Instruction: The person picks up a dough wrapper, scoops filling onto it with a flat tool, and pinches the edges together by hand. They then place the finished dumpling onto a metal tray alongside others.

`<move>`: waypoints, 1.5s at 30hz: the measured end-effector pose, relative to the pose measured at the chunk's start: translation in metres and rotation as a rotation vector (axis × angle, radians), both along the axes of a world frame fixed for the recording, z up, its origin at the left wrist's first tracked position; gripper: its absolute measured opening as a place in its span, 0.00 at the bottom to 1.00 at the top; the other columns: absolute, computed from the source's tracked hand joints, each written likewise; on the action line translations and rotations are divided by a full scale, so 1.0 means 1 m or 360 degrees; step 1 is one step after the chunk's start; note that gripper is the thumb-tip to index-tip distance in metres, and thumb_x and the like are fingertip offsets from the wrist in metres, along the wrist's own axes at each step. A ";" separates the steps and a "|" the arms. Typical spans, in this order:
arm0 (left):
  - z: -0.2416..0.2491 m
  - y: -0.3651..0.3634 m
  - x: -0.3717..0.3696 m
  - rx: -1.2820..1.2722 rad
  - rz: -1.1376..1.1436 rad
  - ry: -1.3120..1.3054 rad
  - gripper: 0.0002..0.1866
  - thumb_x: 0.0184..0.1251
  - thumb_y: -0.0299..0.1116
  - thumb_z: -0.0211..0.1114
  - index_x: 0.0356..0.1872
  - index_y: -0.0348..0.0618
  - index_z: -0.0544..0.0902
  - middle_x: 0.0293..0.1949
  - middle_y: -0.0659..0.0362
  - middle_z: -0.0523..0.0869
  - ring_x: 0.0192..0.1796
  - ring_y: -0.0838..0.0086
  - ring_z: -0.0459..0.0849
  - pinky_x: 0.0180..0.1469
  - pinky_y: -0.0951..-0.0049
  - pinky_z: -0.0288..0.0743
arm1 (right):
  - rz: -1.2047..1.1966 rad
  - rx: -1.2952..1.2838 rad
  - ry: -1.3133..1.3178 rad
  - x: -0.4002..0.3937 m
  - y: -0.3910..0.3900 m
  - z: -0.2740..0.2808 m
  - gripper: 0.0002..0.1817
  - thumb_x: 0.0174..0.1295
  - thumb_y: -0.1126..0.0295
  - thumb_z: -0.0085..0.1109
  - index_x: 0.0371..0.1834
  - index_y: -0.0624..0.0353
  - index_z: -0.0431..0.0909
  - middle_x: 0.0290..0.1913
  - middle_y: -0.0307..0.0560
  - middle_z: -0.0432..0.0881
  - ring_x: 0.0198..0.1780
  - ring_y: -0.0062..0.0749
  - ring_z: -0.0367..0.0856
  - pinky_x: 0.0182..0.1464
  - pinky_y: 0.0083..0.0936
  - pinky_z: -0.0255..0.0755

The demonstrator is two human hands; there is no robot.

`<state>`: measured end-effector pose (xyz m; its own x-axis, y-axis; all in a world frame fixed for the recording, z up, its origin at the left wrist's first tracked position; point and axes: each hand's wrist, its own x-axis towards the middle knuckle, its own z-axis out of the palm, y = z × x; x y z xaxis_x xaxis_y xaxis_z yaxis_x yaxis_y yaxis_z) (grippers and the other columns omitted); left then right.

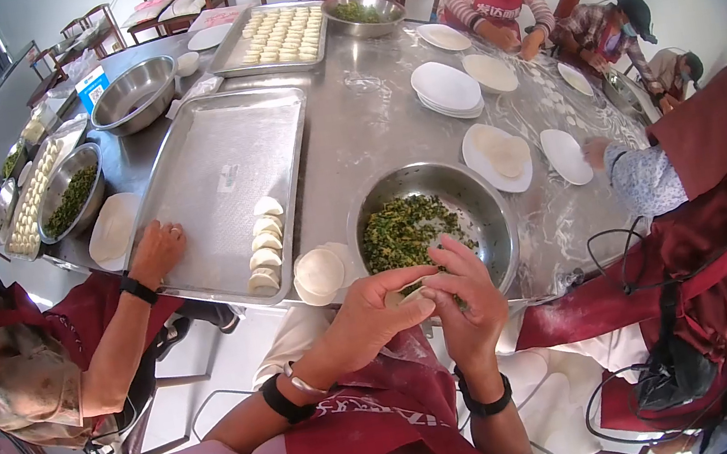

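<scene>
My left hand (373, 316) and my right hand (469, 305) meet above the near edge of the table. Between their fingers is a dumpling (398, 296), partly hidden, with a bit of green filling showing. Both hands are closed on it. Just beyond them stands a steel bowl (490, 216) with chopped green and yellow filling (407, 230) inside. Left of my hands lies a small stack of round dough wrappers (321, 274). A metal tray (211, 194) next to the wrappers carries a row of folded dumplings (266, 242) along its right side.
At the left, a person's hand (158, 252) rests on the tray's edge. Another tray (229, 58) of dumplings stands farther back. White plates (446, 87) sit on the floury table (347, 125). A person in a red garment (712, 143) is close on my right.
</scene>
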<state>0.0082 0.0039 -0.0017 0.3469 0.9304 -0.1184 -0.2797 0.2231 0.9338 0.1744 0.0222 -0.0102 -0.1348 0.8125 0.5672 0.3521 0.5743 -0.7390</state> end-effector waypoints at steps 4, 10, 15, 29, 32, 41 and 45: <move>-0.008 0.004 0.004 0.0278 0.0136 0.0211 0.21 0.76 0.30 0.63 0.65 0.32 0.77 0.53 0.57 0.86 0.57 0.76 0.83 0.58 0.76 0.80 | 0.0015 -0.0141 0.0164 -0.005 0.008 -0.005 0.11 0.56 0.82 0.66 0.43 0.61 0.86 0.56 0.54 0.86 0.66 0.49 0.79 0.64 0.38 0.74; -0.022 0.009 0.012 0.0270 0.0437 -0.0223 0.20 0.77 0.27 0.59 0.66 0.29 0.75 0.60 0.51 0.82 0.59 0.68 0.83 0.65 0.66 0.81 | -0.0103 -0.0459 0.0575 -0.012 0.001 -0.011 0.18 0.59 0.83 0.65 0.54 0.68 0.83 0.63 0.57 0.82 0.67 0.43 0.78 0.69 0.34 0.70; -0.023 0.007 0.018 0.0219 0.0629 -0.0226 0.21 0.76 0.26 0.60 0.65 0.27 0.74 0.60 0.49 0.82 0.60 0.67 0.83 0.64 0.67 0.81 | -0.0204 -0.0722 0.0762 -0.017 -0.009 -0.020 0.18 0.61 0.81 0.66 0.55 0.70 0.83 0.65 0.58 0.80 0.67 0.41 0.77 0.70 0.33 0.68; -0.030 0.000 0.022 0.0368 0.0593 -0.0066 0.20 0.73 0.21 0.62 0.64 0.31 0.78 0.59 0.54 0.83 0.59 0.75 0.81 0.62 0.76 0.76 | -0.0207 -0.0306 0.0713 -0.022 -0.004 -0.021 0.09 0.60 0.82 0.66 0.44 0.69 0.86 0.57 0.59 0.85 0.63 0.47 0.81 0.67 0.37 0.72; -0.032 0.000 0.022 0.0342 0.0581 -0.0112 0.20 0.73 0.21 0.62 0.64 0.31 0.78 0.59 0.54 0.83 0.59 0.76 0.81 0.62 0.76 0.76 | -0.0226 -0.0189 0.0412 -0.011 0.000 -0.019 0.09 0.58 0.82 0.67 0.42 0.66 0.87 0.58 0.57 0.85 0.65 0.50 0.80 0.67 0.39 0.72; -0.030 -0.001 0.020 0.0390 0.0535 0.0061 0.19 0.73 0.22 0.62 0.64 0.32 0.79 0.60 0.55 0.83 0.58 0.78 0.80 0.60 0.77 0.74 | -0.0190 0.0155 -0.0227 -0.004 0.003 -0.006 0.15 0.53 0.76 0.72 0.45 0.61 0.87 0.61 0.56 0.83 0.69 0.53 0.75 0.66 0.41 0.72; -0.031 -0.003 0.017 0.0333 0.0524 0.0002 0.19 0.74 0.22 0.61 0.64 0.32 0.79 0.60 0.55 0.83 0.59 0.77 0.80 0.61 0.77 0.73 | -0.0110 -0.0124 -0.0004 -0.005 0.000 -0.004 0.16 0.55 0.76 0.72 0.48 0.62 0.86 0.62 0.56 0.82 0.70 0.50 0.75 0.67 0.40 0.72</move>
